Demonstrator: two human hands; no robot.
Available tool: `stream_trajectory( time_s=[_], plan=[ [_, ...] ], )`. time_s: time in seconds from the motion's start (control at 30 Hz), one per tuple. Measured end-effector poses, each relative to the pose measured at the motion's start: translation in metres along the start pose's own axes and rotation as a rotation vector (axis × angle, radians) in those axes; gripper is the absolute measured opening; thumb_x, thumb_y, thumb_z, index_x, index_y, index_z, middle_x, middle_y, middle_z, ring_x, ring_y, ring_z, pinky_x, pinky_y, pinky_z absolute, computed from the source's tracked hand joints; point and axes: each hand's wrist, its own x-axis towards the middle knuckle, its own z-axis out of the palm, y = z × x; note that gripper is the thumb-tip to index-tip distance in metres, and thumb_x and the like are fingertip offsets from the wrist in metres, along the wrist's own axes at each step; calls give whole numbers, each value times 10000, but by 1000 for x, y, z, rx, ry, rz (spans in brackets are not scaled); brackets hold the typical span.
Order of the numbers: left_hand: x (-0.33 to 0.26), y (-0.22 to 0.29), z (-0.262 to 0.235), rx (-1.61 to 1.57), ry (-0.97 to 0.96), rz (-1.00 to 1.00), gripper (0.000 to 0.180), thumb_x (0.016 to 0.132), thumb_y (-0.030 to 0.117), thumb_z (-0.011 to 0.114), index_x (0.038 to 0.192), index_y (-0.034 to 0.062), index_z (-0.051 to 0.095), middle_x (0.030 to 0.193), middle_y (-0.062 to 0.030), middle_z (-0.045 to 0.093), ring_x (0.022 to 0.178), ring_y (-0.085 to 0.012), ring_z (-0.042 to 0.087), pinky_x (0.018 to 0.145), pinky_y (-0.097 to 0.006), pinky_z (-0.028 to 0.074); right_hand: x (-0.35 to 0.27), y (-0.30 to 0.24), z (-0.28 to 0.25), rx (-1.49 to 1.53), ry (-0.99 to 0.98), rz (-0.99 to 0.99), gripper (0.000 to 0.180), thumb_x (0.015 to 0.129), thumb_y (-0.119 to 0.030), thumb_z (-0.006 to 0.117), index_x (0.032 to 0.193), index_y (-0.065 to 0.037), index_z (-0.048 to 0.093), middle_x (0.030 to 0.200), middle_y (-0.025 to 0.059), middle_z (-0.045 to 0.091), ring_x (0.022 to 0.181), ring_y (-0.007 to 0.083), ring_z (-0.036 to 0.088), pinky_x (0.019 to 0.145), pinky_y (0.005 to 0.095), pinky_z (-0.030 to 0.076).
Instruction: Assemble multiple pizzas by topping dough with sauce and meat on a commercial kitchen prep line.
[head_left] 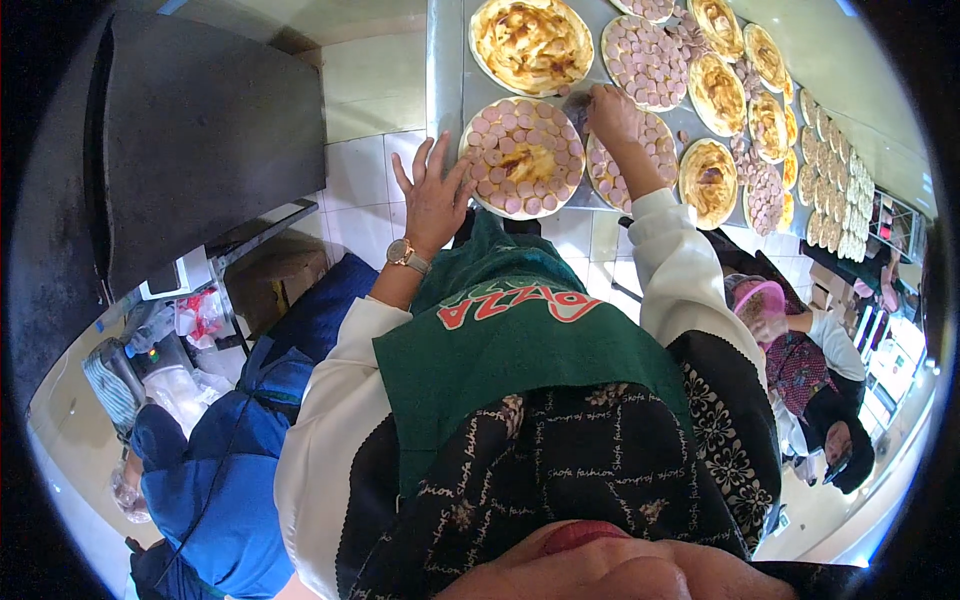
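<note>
A round pizza base [527, 165] lies at the near edge of the metal table [450, 75], ringed with pink sausage slices around a bare sauced patch. My left hand [432, 195] has its fingers spread, with fingertips at the left rim of this base. Bent downward, my right hand [613, 118] is by the gap between this base and another sausage-covered base [655, 148], which my forearm partly covers. Its fingers are drawn together; whatever they hold is hidden. Behind the near base sits a base with only browned yellow sauce [530, 47].
Several more sauced and sausage-topped bases run along the table to the right, with loose sausage slices [685, 40] among them. A large dark cabinet [215, 130] stands at left. A person in blue [235, 480] is at lower left; another at right holds a pink basket [762, 302].
</note>
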Motion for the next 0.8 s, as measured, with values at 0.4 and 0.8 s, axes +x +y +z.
stream_trajectory(
  time_s=[0.4, 0.8],
  plan=[
    [-10, -11, -1, -12, 37, -30, 384, 881, 297, 668, 1243, 171, 656, 1531, -107, 374, 1420, -330, 294, 1136, -689, 32, -31, -6, -7, 330, 230, -14, 128, 869, -201, 626, 920, -93, 672, 980, 89, 672, 974, 331, 636, 772, 451, 525],
    [-6, -12, -4, 2, 11, -45, 376, 915, 328, 640, 1269, 200, 639, 1546, -111, 361, 1444, -334, 271, 1148, -667, -4, -27, -29, -20, 557, 10, 79, 106, 855, -171, 644, 894, -73, 646, 830, 104, 659, 821, 304, 669, 693, 447, 525]
  ],
)
